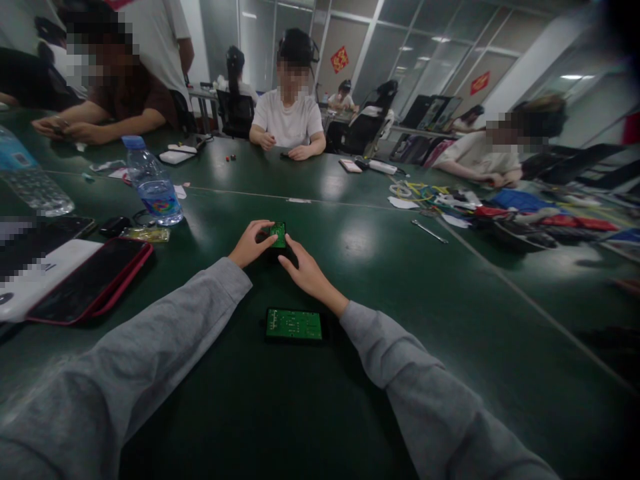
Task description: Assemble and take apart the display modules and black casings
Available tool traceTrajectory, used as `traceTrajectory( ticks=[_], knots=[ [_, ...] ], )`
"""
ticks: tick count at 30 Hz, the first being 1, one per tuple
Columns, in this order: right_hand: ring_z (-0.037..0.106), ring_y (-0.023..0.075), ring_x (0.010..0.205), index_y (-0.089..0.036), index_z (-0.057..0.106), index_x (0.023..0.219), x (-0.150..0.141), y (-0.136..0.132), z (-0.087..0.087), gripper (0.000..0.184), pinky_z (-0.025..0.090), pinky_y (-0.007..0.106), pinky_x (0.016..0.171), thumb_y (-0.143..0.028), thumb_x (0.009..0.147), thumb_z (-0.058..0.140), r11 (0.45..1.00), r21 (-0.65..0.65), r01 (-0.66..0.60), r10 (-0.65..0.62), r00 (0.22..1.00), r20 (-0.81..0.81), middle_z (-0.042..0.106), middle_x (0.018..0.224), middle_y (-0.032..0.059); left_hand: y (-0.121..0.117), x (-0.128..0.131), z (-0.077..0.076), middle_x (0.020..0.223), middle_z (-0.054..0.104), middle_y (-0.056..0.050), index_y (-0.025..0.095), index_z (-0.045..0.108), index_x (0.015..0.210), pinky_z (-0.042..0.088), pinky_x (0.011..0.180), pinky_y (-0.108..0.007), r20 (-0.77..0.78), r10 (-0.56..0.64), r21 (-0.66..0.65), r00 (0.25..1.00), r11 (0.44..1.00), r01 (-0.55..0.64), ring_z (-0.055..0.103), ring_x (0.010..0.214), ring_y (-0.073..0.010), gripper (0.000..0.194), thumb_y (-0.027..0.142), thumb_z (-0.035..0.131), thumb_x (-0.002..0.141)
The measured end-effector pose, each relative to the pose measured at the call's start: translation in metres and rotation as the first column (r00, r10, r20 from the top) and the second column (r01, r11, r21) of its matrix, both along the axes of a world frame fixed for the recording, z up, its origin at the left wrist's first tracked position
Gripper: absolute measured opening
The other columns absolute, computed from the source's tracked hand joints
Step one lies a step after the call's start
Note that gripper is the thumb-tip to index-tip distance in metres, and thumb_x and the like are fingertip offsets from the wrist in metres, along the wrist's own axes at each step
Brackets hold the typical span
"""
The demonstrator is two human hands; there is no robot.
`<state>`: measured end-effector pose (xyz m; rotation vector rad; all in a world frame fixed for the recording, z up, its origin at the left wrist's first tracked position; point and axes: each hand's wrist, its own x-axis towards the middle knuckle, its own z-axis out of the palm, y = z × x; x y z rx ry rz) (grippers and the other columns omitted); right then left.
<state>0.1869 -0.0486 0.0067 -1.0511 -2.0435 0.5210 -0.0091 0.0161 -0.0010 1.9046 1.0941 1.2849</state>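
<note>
Green and small, a circuit board [278,234] sat pinched between both hands, left hand [251,243] and right hand [306,270] gripping opposite edges to steady it above the desk [400,320]; 1 larger board [294,325] lay nearer.

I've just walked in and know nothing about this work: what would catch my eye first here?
First, two grey-sleeved arms reaching to mid-table, where the left hand and right hand close around a small green circuit board. A larger green board lies flat nearer, between the forearms. To the left stand a water bottle and a red-cased phone.
</note>
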Motion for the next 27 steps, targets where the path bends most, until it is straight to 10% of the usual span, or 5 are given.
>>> traceTrajectory(
  ticks=[27],
  knots=[
    [0.039, 0.0275, 0.137, -0.020, 0.024, 0.152, 0.0013, 0.0037, -0.0052, 0.073, 0.033, 0.050, 0.113, -0.052, 0.093, 0.053, 0.999, -0.029, 0.016, -0.014, 0.998, 0.059, 0.039, 0.149, 0.0134, -0.0020, -0.0015, 0.0043, 0.143, 0.045, -0.016, 0.020, 0.045, 0.139, 0.037, 0.109, -0.048, -0.016, -0.151, -0.076, 0.988, 0.986, 0.149, 0.047, 0.130, -0.0301, 0.076, 0.045, 0.075, 0.074]
  ],
)
